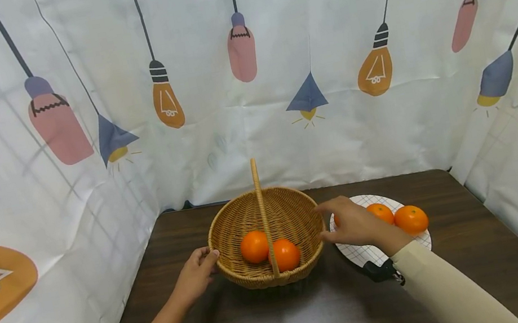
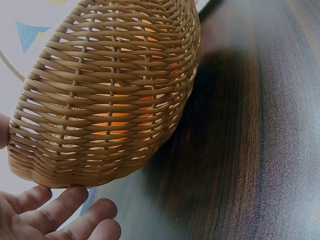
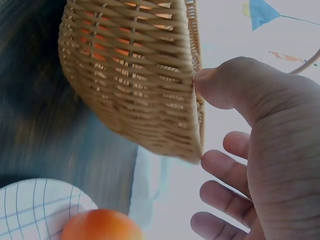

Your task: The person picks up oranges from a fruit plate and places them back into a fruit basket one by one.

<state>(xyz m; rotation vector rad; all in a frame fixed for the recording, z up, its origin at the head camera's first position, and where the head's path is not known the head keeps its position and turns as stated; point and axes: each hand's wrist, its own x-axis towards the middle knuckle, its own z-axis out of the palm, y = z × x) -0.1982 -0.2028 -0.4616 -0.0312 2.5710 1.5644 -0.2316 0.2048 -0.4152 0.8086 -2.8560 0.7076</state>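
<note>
A round wicker basket (image 1: 247, 277) with a tall hoop handle stands over the middle of the dark table, its opening tilted toward me. Two oranges, a left one (image 1: 254, 247) and a right one (image 1: 287, 254), lie in its lower part; the handle crosses in front of them. At the left rim my left hand (image 1: 197, 272) pinches the basket, thumb on the edge and fingertips against the outer weave (image 2: 100, 100). Opposite, my right hand (image 1: 351, 223) holds the right rim between thumb (image 3: 225, 82) and index finger, its other fingers spread loosely.
Right of the basket, partly under my right arm, lies a white plate (image 1: 364, 255) with a grid pattern. It carries oranges (image 1: 411, 220), one mostly covered by the hand. A white curtain (image 1: 217, 157) with printed lamps closes off the table's back and sides.
</note>
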